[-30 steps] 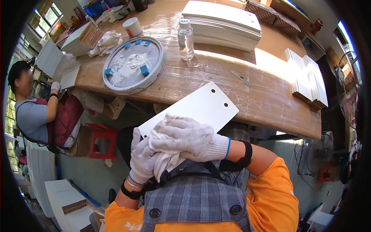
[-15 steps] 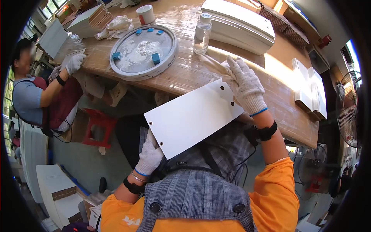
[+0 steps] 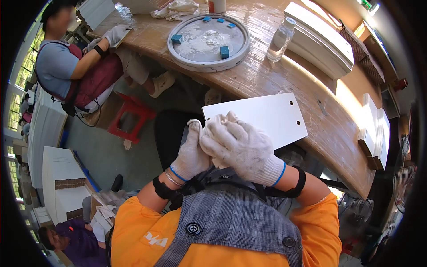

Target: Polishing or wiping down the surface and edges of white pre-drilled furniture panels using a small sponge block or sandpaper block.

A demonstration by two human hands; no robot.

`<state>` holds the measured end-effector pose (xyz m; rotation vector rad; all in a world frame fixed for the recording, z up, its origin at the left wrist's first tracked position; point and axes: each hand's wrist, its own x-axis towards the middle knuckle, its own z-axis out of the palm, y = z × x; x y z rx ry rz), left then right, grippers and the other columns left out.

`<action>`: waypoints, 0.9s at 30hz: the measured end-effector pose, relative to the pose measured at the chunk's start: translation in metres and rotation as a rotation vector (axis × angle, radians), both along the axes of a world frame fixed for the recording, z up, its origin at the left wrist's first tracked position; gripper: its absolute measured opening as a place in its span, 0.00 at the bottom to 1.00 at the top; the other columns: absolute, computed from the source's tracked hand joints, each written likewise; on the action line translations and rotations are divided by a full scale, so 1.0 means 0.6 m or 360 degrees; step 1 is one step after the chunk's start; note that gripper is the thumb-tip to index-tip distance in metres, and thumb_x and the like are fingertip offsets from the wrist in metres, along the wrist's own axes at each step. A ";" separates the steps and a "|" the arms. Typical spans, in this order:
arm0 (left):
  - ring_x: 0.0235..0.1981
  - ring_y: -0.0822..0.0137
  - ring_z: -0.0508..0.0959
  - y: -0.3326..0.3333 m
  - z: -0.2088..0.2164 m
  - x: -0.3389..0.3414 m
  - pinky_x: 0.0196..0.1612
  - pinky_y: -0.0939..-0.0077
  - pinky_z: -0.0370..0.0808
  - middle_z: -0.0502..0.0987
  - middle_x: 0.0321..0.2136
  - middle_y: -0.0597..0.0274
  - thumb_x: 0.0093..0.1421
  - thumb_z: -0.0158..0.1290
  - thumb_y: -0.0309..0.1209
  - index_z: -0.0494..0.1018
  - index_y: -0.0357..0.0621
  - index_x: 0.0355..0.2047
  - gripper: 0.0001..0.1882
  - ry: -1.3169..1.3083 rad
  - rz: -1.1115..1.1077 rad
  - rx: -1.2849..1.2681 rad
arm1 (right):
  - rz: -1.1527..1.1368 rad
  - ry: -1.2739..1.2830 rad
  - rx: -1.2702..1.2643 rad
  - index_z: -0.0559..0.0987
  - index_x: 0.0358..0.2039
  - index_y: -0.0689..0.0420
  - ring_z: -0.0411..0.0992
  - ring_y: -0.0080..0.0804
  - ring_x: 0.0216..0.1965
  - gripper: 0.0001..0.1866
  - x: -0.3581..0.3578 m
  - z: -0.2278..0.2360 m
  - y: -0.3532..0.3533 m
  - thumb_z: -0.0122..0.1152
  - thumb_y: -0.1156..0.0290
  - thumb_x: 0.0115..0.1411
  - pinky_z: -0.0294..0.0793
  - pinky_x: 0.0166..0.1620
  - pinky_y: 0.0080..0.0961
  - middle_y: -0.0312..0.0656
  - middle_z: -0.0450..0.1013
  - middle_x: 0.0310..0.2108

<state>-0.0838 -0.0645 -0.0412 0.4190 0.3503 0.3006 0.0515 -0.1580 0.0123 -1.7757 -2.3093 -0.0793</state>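
Observation:
A white rectangular board (image 3: 271, 118) with dark-rimmed holes at its right end rests partly on the near table edge, its left end toward my body. My left hand (image 3: 192, 151), in a white knit glove, closes on the board's left end, thumb up, its other fingers hidden. A bunched off-white cloth (image 3: 217, 119) lies under my gloved right hand (image 3: 244, 147), whose fingers curl over it and press it on the board's left part. The two hands nearly touch and cover the holes on that end.
On the table (image 3: 249, 84) stand a round grey-rimmed tray (image 3: 175, 55) with white paste and several blue blocks, a clear bottle (image 3: 280, 42) and stacked white boards (image 3: 318, 40). A thin blade-like tool (image 3: 322, 107) lies right. A co-worker (image 3: 66, 62) sits left, near a red stool (image 3: 133, 115).
My right hand has moved with the cloth from the board's right end to its left end, beside my left hand. The view has shifted, so the table things appear farther right.

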 end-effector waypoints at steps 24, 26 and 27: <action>0.42 0.68 0.77 -0.097 0.104 0.147 0.43 0.74 0.75 0.76 0.43 0.57 0.56 0.57 0.24 0.70 0.35 0.48 0.19 0.0182 -0.0657 0.1928 | -0.2132 0.2583 0.0414 0.72 0.51 0.62 0.75 0.43 0.41 0.22 0.176 -0.088 -0.542 0.52 0.59 0.62 0.76 0.44 0.33 0.49 0.76 0.39; 0.45 0.59 0.77 -0.158 0.130 0.228 0.47 0.72 0.74 0.74 0.47 0.50 0.54 0.56 0.21 0.70 0.35 0.49 0.21 -0.0371 -0.0921 0.2576 | -0.1941 0.3420 0.0831 0.72 0.49 0.62 0.76 0.38 0.39 0.21 0.094 -0.143 -0.589 0.50 0.58 0.64 0.78 0.41 0.30 0.49 0.76 0.38; 0.47 0.50 0.75 -0.192 0.116 0.265 0.51 0.64 0.73 0.73 0.49 0.46 0.52 0.57 0.23 0.69 0.36 0.50 0.23 -0.1105 -0.0807 0.2505 | -0.1846 0.3765 0.1245 0.72 0.50 0.62 0.75 0.39 0.40 0.21 0.059 -0.178 -0.599 0.49 0.58 0.64 0.77 0.43 0.32 0.48 0.75 0.40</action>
